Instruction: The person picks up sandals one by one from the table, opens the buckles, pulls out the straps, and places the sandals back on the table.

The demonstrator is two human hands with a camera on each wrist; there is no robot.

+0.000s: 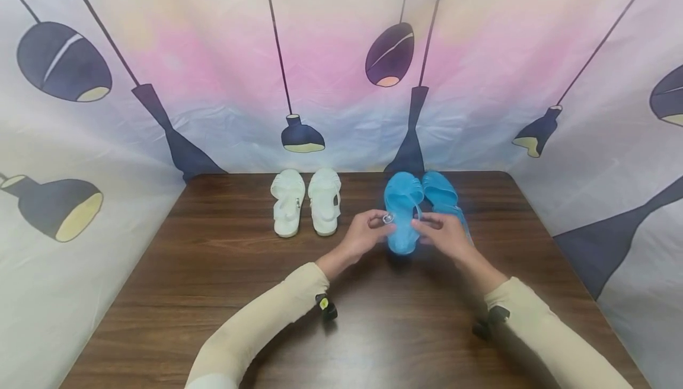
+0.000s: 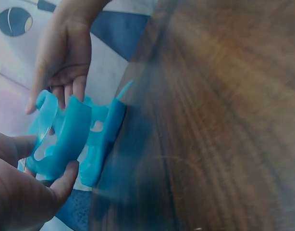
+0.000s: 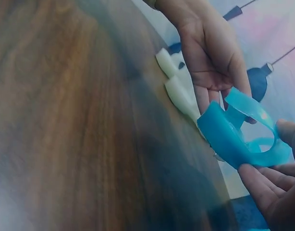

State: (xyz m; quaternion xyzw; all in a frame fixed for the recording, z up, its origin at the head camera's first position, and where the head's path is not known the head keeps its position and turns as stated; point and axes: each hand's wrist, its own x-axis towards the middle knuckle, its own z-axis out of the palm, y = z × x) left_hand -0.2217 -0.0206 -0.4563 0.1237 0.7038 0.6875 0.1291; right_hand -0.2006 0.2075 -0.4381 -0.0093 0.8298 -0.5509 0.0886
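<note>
A light blue sandal [image 1: 402, 238] is held between both hands, its heel toward the person and lifted off the table. My left hand [image 1: 365, 235] grips its left side by the strap with the round buckle [image 1: 388, 218]. On the opposite side, my right hand [image 1: 448, 235] pinches the sandal near its strap, with thumb and fingers also seen around it in the right wrist view. The second blue sandal [image 1: 440, 190] stands just right of the held one, partly behind the right hand.
Two white sandals, one on the left [image 1: 288, 202] and one on the right [image 1: 324, 202], stand side by side left of the blue pair. The brown wooden table [image 1: 213, 246] ends at a printed fabric backdrop [image 1: 341, 57]. Dark wrist devices hang below both sleeves.
</note>
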